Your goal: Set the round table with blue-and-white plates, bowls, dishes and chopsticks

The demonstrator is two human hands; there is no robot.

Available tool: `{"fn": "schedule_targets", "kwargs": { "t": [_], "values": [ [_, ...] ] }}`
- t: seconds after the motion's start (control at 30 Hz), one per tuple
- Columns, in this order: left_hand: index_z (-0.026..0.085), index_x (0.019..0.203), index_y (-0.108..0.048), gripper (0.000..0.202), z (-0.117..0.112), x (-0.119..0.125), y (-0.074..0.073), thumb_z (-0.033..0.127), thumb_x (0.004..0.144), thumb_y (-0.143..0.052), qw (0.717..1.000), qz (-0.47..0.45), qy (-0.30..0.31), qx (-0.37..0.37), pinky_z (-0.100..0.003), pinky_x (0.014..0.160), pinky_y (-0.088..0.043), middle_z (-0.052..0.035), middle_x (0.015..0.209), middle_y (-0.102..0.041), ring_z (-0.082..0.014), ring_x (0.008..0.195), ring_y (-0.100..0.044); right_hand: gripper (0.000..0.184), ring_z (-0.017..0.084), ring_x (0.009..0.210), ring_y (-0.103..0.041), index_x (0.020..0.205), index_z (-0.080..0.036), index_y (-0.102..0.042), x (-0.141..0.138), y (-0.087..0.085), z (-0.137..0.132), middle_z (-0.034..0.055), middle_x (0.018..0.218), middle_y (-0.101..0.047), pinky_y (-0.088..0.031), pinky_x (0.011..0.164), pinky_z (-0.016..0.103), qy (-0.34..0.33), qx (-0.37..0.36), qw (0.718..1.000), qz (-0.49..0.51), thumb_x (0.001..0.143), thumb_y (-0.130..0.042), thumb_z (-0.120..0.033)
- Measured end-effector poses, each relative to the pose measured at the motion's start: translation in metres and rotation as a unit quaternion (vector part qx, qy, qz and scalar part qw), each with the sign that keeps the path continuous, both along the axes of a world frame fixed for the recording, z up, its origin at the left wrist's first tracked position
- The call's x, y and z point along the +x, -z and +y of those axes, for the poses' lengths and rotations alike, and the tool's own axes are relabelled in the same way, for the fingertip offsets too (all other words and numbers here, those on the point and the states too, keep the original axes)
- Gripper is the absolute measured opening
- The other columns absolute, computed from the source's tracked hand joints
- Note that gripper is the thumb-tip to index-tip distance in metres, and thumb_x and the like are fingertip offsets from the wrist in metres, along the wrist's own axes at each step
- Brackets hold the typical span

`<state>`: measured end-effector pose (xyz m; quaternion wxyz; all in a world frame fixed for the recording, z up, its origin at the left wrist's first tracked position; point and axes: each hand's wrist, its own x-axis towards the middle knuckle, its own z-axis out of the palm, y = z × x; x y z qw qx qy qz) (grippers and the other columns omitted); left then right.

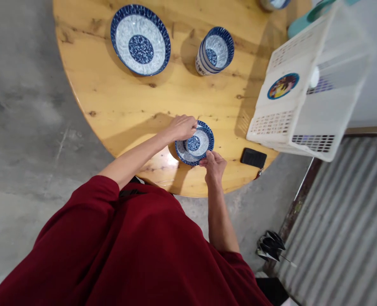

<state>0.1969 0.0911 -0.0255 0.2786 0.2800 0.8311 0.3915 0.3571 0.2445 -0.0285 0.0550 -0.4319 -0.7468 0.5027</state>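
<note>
Near the front edge of the table, a small blue-and-white bowl (201, 142) sits within the rim of a blue-rimmed plate (182, 156). My left hand (183, 127) reaches in from the left, its fingers pinched at the bowl's upper left rim. On the opposite side, my right hand (214, 165) has thumb and fingers closed on the plate's lower right rim. The fingers partly cover both rims, so exact contact is hard to see.
A large patterned bowl (123, 36) stands at the far left of the wooden table (137, 102). Stacked deep bowls (204, 61) are at its middle. To the right are a white plastic basket (258, 114) and a black phone-like item (253, 157) by the table edge.
</note>
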Motion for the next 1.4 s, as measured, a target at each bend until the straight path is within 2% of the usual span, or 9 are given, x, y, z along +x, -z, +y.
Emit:
{"fn": "schedule_targets", "kwargs": {
  "t": [0.17, 0.3, 0.43, 0.57, 0.77, 0.97, 1.1, 1.23, 1.4],
  "values": [
    [0.017, 0.101, -0.076, 0.032, -0.022, 0.005, -0.009, 0.033, 0.097, -0.048, 0.999, 0.029, -0.020, -0.007, -0.034, 0.076, -0.042, -0.0114, 0.094, -0.076, -0.0257, 0.087, -0.066, 0.041, 0.011, 0.048, -0.054, 0.079, -0.016, -0.066, 0.025, -0.011, -0.017, -0.0011, 0.061, -0.064, -0.048, 0.047, 0.023, 0.050, 0.016, 0.998, 0.020, 0.080, -0.068, -0.058],
    [0.019, 0.112, -0.075, 0.037, -0.056, 0.013, -0.014, 0.034, 0.100, -0.044, 0.999, 0.032, -0.035, -0.025, -0.030, 0.073, -0.043, -0.0069, 0.090, -0.077, -0.0232, 0.083, -0.067, 0.048, 0.012, 0.050, -0.056, 0.097, -0.015, -0.072, 0.048, -0.018, -0.037, -0.0007, 0.065, -0.067, -0.047, 0.048, 0.024, 0.081, -0.018, 0.995, 0.054, 0.080, -0.071, -0.060],
    [0.019, 0.118, -0.074, 0.039, -0.086, 0.034, -0.014, 0.033, 0.098, -0.044, 0.996, 0.016, -0.074, -0.049, -0.030, 0.072, -0.044, -0.0054, 0.084, -0.076, -0.0227, 0.079, -0.068, 0.052, 0.012, 0.050, -0.056, 0.103, -0.016, -0.073, 0.060, -0.017, -0.057, -0.0008, 0.067, -0.067, -0.046, 0.049, 0.025, 0.053, -0.067, 0.993, 0.082, 0.078, -0.072, -0.062],
    [0.016, 0.125, -0.073, 0.044, -0.102, 0.070, -0.018, 0.035, 0.098, -0.044, 0.990, -0.014, -0.113, -0.078, -0.030, 0.071, -0.045, -0.0066, 0.082, -0.076, -0.0234, 0.077, -0.069, 0.052, 0.013, 0.049, -0.054, 0.100, -0.016, -0.073, 0.071, -0.009, -0.073, -0.0008, 0.066, -0.066, -0.045, 0.048, 0.026, -0.012, -0.134, 0.988, 0.074, 0.075, -0.074, -0.061],
    [0.017, 0.129, -0.071, 0.046, -0.102, 0.133, -0.028, 0.036, 0.097, -0.044, 0.986, -0.036, -0.111, -0.117, -0.030, 0.078, -0.049, -0.0064, 0.088, -0.079, -0.0228, 0.082, -0.070, 0.047, 0.014, 0.048, -0.055, 0.096, -0.017, -0.076, 0.107, 0.000, -0.081, -0.0008, 0.063, -0.065, -0.045, 0.046, 0.027, -0.021, -0.199, 0.977, 0.073, 0.071, -0.076, -0.056],
    [0.016, 0.127, -0.072, 0.046, -0.093, 0.192, -0.037, 0.036, 0.097, -0.043, 0.982, -0.033, -0.113, -0.150, -0.032, 0.080, -0.049, -0.0085, 0.096, -0.079, -0.0245, 0.086, -0.071, 0.049, 0.013, 0.045, -0.053, 0.090, -0.017, -0.075, 0.140, 0.011, -0.064, 0.0000, 0.062, -0.067, -0.043, 0.044, 0.025, -0.007, -0.258, 0.962, 0.090, 0.064, -0.078, -0.058],
    [0.016, 0.128, -0.072, 0.048, -0.090, 0.224, -0.033, 0.037, 0.097, -0.043, 0.977, -0.051, -0.141, -0.149, -0.032, 0.079, -0.050, -0.0080, 0.091, -0.079, -0.0239, 0.085, -0.072, 0.048, 0.013, 0.045, -0.052, 0.087, -0.017, -0.075, 0.146, 0.019, -0.056, 0.0002, 0.059, -0.066, -0.041, 0.043, 0.024, -0.026, -0.279, 0.953, 0.111, 0.064, -0.078, -0.058],
    [0.015, 0.125, -0.072, 0.050, -0.087, 0.238, -0.029, 0.042, 0.095, -0.042, 0.979, -0.066, -0.146, -0.127, -0.029, 0.073, -0.050, -0.0065, 0.087, -0.077, -0.0216, 0.079, -0.070, 0.051, 0.013, 0.045, -0.052, 0.089, -0.015, -0.074, 0.151, 0.017, -0.051, -0.0001, 0.060, -0.066, -0.042, 0.044, 0.025, -0.031, -0.292, 0.949, 0.114, 0.063, -0.077, -0.058],
    [0.013, 0.126, -0.073, 0.055, -0.073, 0.234, -0.034, 0.043, 0.093, -0.041, 0.985, -0.036, -0.128, -0.111, -0.028, 0.069, -0.047, -0.0064, 0.080, -0.076, -0.0213, 0.075, -0.069, 0.054, 0.013, 0.047, -0.054, 0.094, -0.014, -0.074, 0.170, 0.019, -0.042, -0.0006, 0.062, -0.067, -0.043, 0.046, 0.025, -0.003, -0.284, 0.952, 0.116, 0.063, -0.076, -0.059]
  ]
}}
